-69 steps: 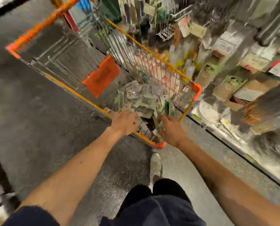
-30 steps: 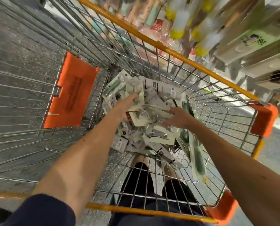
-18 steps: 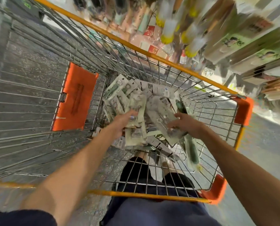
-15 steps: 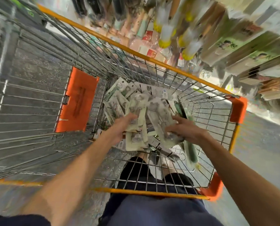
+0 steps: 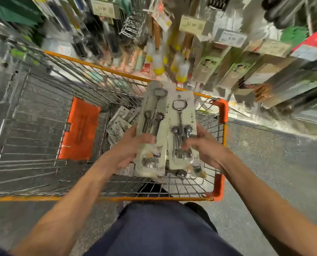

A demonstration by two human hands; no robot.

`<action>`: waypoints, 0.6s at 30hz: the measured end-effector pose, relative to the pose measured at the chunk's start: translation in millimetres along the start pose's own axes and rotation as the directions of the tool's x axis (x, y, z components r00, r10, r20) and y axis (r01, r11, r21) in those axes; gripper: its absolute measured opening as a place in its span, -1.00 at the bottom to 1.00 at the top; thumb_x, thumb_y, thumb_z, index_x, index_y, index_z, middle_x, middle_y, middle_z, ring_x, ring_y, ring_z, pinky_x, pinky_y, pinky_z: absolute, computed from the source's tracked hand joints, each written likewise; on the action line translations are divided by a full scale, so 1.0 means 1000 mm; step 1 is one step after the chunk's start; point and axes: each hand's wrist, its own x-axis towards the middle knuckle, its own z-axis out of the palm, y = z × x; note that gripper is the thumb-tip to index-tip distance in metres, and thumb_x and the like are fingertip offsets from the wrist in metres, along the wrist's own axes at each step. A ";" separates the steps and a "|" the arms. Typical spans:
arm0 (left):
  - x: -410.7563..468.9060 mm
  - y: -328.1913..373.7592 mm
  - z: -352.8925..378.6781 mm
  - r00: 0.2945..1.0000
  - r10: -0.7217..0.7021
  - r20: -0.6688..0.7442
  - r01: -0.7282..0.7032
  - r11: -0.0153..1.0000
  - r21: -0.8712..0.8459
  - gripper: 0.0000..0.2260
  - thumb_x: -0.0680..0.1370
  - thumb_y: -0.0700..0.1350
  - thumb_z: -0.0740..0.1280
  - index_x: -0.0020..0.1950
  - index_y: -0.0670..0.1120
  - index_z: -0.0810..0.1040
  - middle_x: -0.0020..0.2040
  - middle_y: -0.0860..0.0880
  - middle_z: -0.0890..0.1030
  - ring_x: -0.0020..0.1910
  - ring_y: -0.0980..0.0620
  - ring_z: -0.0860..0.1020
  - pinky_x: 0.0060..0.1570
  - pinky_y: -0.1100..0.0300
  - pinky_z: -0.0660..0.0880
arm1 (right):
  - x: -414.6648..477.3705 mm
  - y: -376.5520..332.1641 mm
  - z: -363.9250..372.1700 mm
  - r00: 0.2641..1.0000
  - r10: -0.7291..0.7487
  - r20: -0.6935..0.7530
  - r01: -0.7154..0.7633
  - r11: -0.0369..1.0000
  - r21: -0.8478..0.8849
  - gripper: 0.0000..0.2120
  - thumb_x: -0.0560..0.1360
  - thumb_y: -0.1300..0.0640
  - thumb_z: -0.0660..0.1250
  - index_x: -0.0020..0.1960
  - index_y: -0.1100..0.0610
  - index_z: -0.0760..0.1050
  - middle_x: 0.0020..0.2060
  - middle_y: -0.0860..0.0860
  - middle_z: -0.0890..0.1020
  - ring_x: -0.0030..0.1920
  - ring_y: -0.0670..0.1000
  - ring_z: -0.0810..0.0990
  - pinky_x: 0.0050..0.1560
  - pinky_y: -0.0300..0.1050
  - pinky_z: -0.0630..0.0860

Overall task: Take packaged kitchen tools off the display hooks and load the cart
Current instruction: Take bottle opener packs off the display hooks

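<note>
View from a head camera, looking down. A store display (image 5: 228, 58) of packaged kitchen goods on hooks fills the top of the frame, badly blurred. Below it stands a wire shopping cart (image 5: 218, 182) with orange trim and an orange flap (image 5: 80, 128) on its fold-out seat. The grey floor (image 5: 264, 163) runs along the right.

Two bare forearms reach over the cart's near rim. The left hand (image 5: 133, 145) grips the left pack (image 5: 154, 111), a pale card carrying a winged metal corkscrew, with the thumb across the card's front. The right hand (image 5: 205, 146) holds the right pack (image 5: 181, 115), a matching card just beside the first, its fingers (image 5: 191, 143) curled over the lower front. Both packs are in the air above the basket. A pile of similar packs (image 5: 120, 122) lies on the cart's bottom, beneath them.

The step in hand looks like loading: the packs are off the hooks and over the cart. The next move would call for lowering them and opening both hands to let them settle on the pile.

Each hand may hold more than one card; the overlap hides this. Motion blur smears the right fingers, and most price tags (image 5: 191, 24) are unreadable.
</note>
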 end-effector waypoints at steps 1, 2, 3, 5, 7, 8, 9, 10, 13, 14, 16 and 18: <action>-0.010 0.005 0.012 0.997 0.068 0.032 -0.068 0.998 0.004 -0.22 0.42 -0.13 0.51 0.53 -0.06 0.18 0.20 -0.10 0.54 0.10 -0.05 0.60 0.16 -0.18 0.56 | -0.012 0.000 -0.006 0.999 -0.040 -0.015 0.041 0.997 0.064 -0.40 0.37 0.53 0.32 0.28 0.02 0.49 0.05 0.07 0.70 0.06 0.06 0.67 0.15 0.01 0.57; -0.021 0.008 0.024 0.988 0.128 0.085 -0.129 0.991 0.016 -0.36 0.46 -0.23 0.44 0.47 -0.08 0.25 0.12 -0.08 0.56 -0.03 -0.01 0.64 0.04 -0.07 0.62 | -0.026 -0.001 -0.012 0.997 -0.074 -0.034 0.077 0.989 0.125 -0.44 0.37 0.48 0.35 0.27 0.04 0.52 0.10 0.08 0.70 0.15 0.10 0.65 0.25 0.09 0.52; -0.033 0.012 0.038 0.975 0.176 0.137 -0.183 0.982 0.039 -0.41 0.43 -0.25 0.44 0.40 -0.04 0.34 0.07 -0.08 0.57 -0.12 0.00 0.67 -0.08 0.02 0.65 | -0.042 -0.001 -0.018 0.993 -0.102 -0.058 0.111 0.978 0.175 -0.47 0.35 0.42 0.39 0.27 0.08 0.54 0.14 0.10 0.69 0.22 0.12 0.61 0.34 0.16 0.44; -0.059 0.016 0.068 0.944 0.248 0.218 -0.268 0.961 0.067 -0.35 0.27 -0.16 0.54 0.31 0.05 0.40 0.09 -0.12 0.60 -0.13 -0.02 0.70 -0.21 0.09 0.64 | -0.077 0.002 -0.033 0.981 -0.158 -0.113 0.182 0.951 0.249 -0.46 0.26 0.35 0.49 0.23 0.16 0.56 0.09 0.10 0.71 0.23 0.14 0.60 0.41 0.19 0.37; -0.081 0.014 0.100 0.913 0.302 0.275 -0.332 0.941 0.068 -0.33 0.20 -0.05 0.54 0.29 0.09 0.44 0.15 -0.15 0.60 -0.06 -0.03 0.70 -0.21 0.12 0.62 | -0.116 0.007 -0.050 0.966 -0.193 -0.174 0.235 0.934 0.269 -0.43 0.18 0.27 0.55 0.18 0.22 0.57 -0.04 0.09 0.73 0.10 0.13 0.61 0.34 0.12 0.43; -0.092 0.012 0.120 0.889 0.332 0.316 -0.369 0.927 0.065 -0.35 0.20 -0.06 0.54 0.27 0.11 0.46 0.14 -0.12 0.63 -0.04 -0.03 0.69 -0.20 0.11 0.62 | -0.138 0.011 -0.058 0.956 -0.220 -0.194 0.269 0.922 0.277 -0.45 0.18 0.26 0.56 0.16 0.24 0.57 -0.08 0.10 0.74 0.02 0.12 0.63 0.24 0.07 0.50; -0.102 0.010 0.140 0.871 0.352 0.343 -0.400 0.913 0.080 -0.38 0.22 -0.09 0.53 0.26 0.12 0.46 0.12 -0.07 0.67 -0.01 -0.04 0.69 -0.19 0.08 0.64 | -0.162 0.015 -0.067 0.944 -0.259 -0.207 0.312 0.905 0.289 -0.49 0.20 0.26 0.54 0.14 0.25 0.57 -0.10 0.11 0.74 -0.06 0.11 0.66 0.12 0.03 0.58; -0.113 0.009 0.164 0.844 0.378 0.381 -0.442 0.892 0.092 -0.39 0.24 -0.15 0.52 0.26 0.10 0.46 0.10 -0.03 0.69 0.01 -0.06 0.68 -0.17 0.05 0.65 | -0.185 0.020 -0.076 0.926 -0.297 -0.232 0.357 0.888 0.291 -0.56 0.23 0.27 0.50 0.10 0.25 0.58 -0.11 0.12 0.74 -0.13 0.08 0.69 0.02 -0.01 0.63; -0.139 0.003 0.234 0.799 0.411 0.438 -0.506 0.854 0.121 -0.39 0.28 -0.28 0.50 0.30 -0.05 0.45 0.12 -0.23 0.66 -0.17 -0.02 0.69 -0.30 0.15 0.64 | -0.254 0.040 -0.107 0.860 -0.372 -0.351 0.470 0.845 0.255 -0.70 0.37 0.34 0.42 0.11 0.24 0.58 -0.11 0.13 0.73 -0.17 0.06 0.71 -0.11 -0.02 0.68; -0.143 0.000 0.256 0.793 0.413 0.448 -0.506 0.856 0.106 -0.39 0.31 -0.31 0.49 0.33 -0.08 0.43 0.11 -0.21 0.65 -0.22 0.03 0.69 -0.34 0.20 0.63 | -0.276 0.047 -0.118 0.828 -0.389 -0.403 0.503 0.833 0.229 -0.69 0.40 0.34 0.42 0.14 0.26 0.57 -0.08 0.14 0.73 -0.15 0.08 0.71 -0.09 0.00 0.67; -0.154 -0.004 0.304 0.778 0.422 0.465 -0.516 0.852 0.090 -0.37 0.29 -0.24 0.48 0.35 -0.03 0.45 0.12 -0.07 0.68 -0.06 0.05 0.69 -0.13 0.13 0.65 | -0.317 0.060 -0.140 0.757 -0.423 -0.498 0.567 0.805 0.176 -0.64 0.40 0.31 0.44 0.18 0.29 0.56 -0.03 0.16 0.72 -0.11 0.10 0.71 -0.06 0.02 0.64; -0.167 -0.006 0.351 0.748 0.457 0.481 -0.569 0.814 0.113 -0.40 0.25 -0.06 0.52 0.27 0.03 0.51 0.11 0.02 0.70 0.10 0.02 0.66 0.10 0.01 0.60 | -0.357 0.070 -0.158 0.690 -0.443 -0.573 0.620 0.770 0.151 -0.62 0.35 0.28 0.46 0.16 0.28 0.57 -0.02 0.17 0.72 -0.08 0.11 0.71 -0.05 0.02 0.63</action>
